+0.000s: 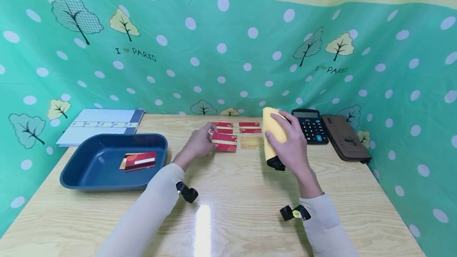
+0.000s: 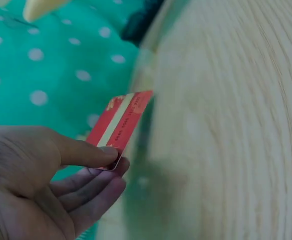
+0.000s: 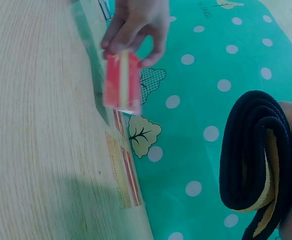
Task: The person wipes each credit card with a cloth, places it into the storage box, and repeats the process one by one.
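Between thumb and fingers, my left hand (image 1: pixel 200 142) pinches a red card (image 1: pixel 226 143) with a cream stripe. In the left wrist view the thumb lies over one end of this card (image 2: pixel 120 120), which is raised off the table. My right hand (image 1: pixel 293 144) grips a folded yellow cloth (image 1: pixel 271 130) above the table. Its black side shows in the right wrist view, where the cloth (image 3: pixel 243 150) appears rolled in layers. More red cards (image 1: pixel 249 124) lie flat near the back edge, with a gold card (image 1: pixel 251 142) in front of them, between the hands.
A blue tray (image 1: pixel 85 183) on the left holds a red card (image 1: pixel 144 160) over an orange-edged one. Behind it lies a pale notebook (image 1: pixel 103 117). At the right back are a black calculator (image 1: pixel 311 127) and a brown zip case (image 1: pixel 344 138). A polka-dot curtain (image 1: pixel 228 66) surrounds the table.
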Motion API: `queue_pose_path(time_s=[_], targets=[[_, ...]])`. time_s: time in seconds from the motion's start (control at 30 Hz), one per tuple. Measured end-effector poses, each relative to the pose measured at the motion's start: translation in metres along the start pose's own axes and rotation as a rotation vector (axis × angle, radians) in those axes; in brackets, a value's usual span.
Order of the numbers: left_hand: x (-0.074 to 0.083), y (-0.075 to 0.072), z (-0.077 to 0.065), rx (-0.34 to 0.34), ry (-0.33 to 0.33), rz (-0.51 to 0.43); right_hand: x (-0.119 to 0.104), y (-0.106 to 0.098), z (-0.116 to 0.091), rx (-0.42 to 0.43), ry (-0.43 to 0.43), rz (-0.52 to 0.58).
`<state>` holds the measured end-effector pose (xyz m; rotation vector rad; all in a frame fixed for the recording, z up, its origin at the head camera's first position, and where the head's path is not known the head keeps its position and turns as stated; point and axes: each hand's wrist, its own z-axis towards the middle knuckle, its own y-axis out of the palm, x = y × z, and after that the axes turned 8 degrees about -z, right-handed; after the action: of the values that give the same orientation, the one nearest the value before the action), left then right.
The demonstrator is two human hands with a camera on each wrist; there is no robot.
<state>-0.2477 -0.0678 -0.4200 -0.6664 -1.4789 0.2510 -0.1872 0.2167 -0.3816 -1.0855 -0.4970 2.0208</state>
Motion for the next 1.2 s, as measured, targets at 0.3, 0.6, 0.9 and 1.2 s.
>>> queue_pose_path(time_s=[0.3, 0.6, 0.9, 1.2], targets=[[0.019, -0.02, -0.026, 0.064, 0.049, -0.13, 0.0, 0.0, -0.001, -0.008, -0.001, -0.001], [0.025, -0.027, -0.043, 0.104, 0.086, -0.272, -0.003, 0.002, -0.003, -0.022, -0.005, 0.0], [0.028, -0.026, -0.049, 0.153, 0.141, -0.422, -0.014, 0.005, -0.005, -0.013, -0.067, 0.018], [0.027, -0.022, -0.051, 0.207, 0.18, -0.512, -0.029, 0.011, -0.009, -0.035, -0.116, 0.035]])
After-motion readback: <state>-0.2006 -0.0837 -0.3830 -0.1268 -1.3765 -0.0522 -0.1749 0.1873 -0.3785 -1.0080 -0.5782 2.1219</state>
